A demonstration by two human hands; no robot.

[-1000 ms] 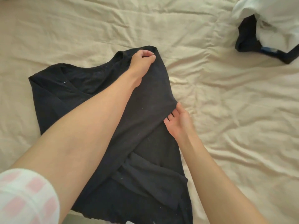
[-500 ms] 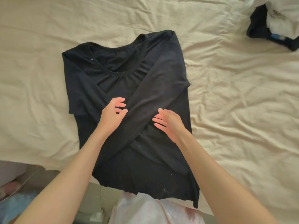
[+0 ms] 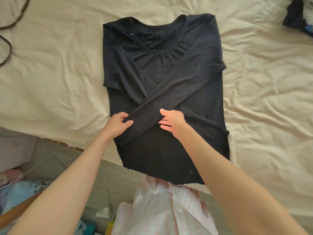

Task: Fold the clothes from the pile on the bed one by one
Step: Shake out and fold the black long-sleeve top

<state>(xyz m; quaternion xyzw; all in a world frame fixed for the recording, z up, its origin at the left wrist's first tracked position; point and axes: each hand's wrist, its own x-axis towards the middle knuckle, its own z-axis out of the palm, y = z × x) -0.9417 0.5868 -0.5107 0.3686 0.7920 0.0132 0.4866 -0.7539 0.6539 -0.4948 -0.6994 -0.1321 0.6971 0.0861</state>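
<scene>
The left hand point(image 3: 118, 123) pinches the cuff end of one long sleeve between thumb and curled fingers, holding it low on the left side of the garment, likely so the sleeve lies straight and tight along its diagonal. The right hand point(image 3: 172, 123) sits just beside it, thumb over the same sleeve and straight fingers slipped partly beneath the cloth; it steadies or smooths the sleeve and does not look clenched around it.

Both hands work on a black long-sleeved knit top point(image 3: 162, 68) with a round gathered neckline. It lies flat, neckline away from the person, hem nearest. Its two sleeves are folded inward and cross in an X over the chest, which keeps the shape narrow and rectangular, ready, it seems, for the body to be folded up next. The hem hangs slightly over the near edge of the bed.

The top rests on a rumpled cream bedsheet point(image 3: 264, 102). Far off at the upper right corner lies the pile of dark and white clothes point(image 3: 299, 16), well apart from the top, still to be folded. A dark cord point(image 3: 8, 46) curls at the upper left. Below the bed edge, the person's pale pink and white clothing point(image 3: 162, 209) shows, with a white charger plug point(image 3: 103, 212) on the floor nearby.
</scene>
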